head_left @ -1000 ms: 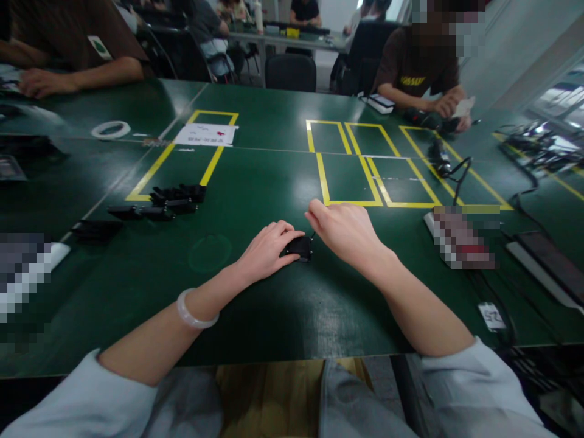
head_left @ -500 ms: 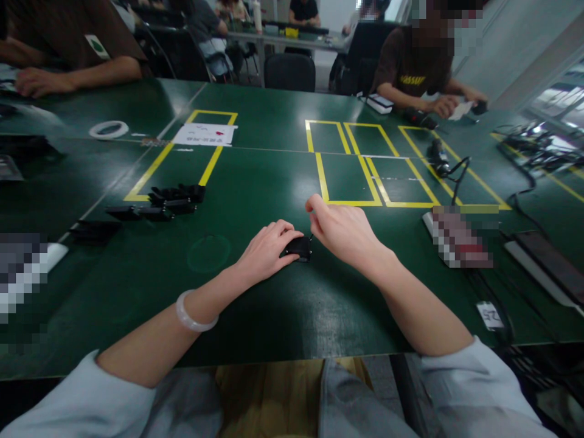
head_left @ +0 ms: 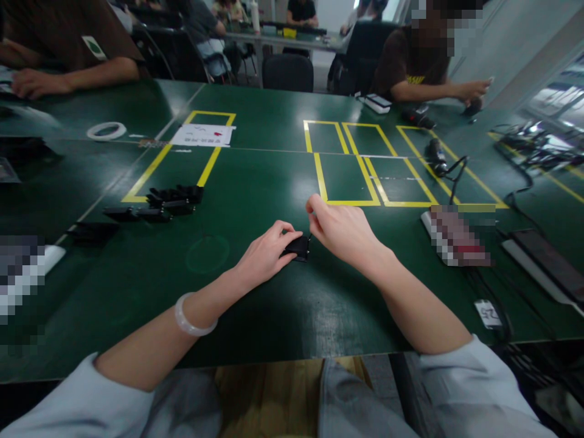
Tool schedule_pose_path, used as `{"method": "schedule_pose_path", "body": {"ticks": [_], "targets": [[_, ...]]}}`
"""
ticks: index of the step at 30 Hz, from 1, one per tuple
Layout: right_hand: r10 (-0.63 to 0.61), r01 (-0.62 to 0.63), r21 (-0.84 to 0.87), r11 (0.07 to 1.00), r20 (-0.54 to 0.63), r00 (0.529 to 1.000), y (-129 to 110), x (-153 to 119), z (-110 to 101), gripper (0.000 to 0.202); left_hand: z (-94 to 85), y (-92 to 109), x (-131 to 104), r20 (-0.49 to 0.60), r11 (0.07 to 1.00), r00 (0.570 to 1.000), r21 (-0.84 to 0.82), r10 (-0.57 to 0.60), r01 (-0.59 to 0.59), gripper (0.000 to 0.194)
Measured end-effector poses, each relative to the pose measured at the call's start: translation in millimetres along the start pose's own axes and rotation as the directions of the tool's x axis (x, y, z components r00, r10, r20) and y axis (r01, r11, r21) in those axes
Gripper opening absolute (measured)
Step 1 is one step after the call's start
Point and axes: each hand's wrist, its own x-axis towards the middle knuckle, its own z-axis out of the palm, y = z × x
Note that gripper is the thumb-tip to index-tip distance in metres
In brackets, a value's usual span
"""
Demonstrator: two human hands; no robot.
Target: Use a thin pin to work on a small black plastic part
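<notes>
Pinning a small black part flat on the green table with the left hand: thumb on the near side, fingers on the far side, clamped on its left end. Part sits roughly mid-table, in front of the person, well short of the yellow tape outlines. Small shiny spots at its right end, too small to identify.

Right hand is just right of and beyond the part, fingers curled together around a thin dark rod. Most of the rod is hidden by the hand; short visible bit is at the part's right end. Can't tell if the tip actually touches.

Pale bracelet on the left wrist. Left of the hands, a cluster of black pieces lies by the near end of the left tape outline, and a white sheet lies across that outline further back. Right side: pixelated device, number tag nearer the table edge. Co-worker's hand at far right, holding something too small to read.
</notes>
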Motion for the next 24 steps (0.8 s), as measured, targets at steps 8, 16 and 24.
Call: {"method": "schedule_pose_path", "body": {"ticks": [8, 16, 24], "targets": [[-0.008, 0.008, 0.013, 1.0, 0.003, 1.0, 0.9, -0.5, 0.1, 0.03, -1.2, 1.0, 0.8, 0.015, 0.999, 1.0, 0.039, -0.006, 0.006, 0.039], [-0.03, 0.031, 0.041, 0.999, -0.013, 0.999, 0.3, -1.9, -1.8, 0.029, 0.4, -0.1, 0.3, 0.007, 0.997, 1.0, 0.08, 0.001, -0.002, 0.037], [0.005, -0.005, 0.0, 1.0, 0.035, 0.999, 1.4, 0.2, -0.9, 0.031, 0.5, 0.0, 0.1, 0.011, 0.997, 1.0, 0.081, -0.003, 0.002, 0.042]]}}
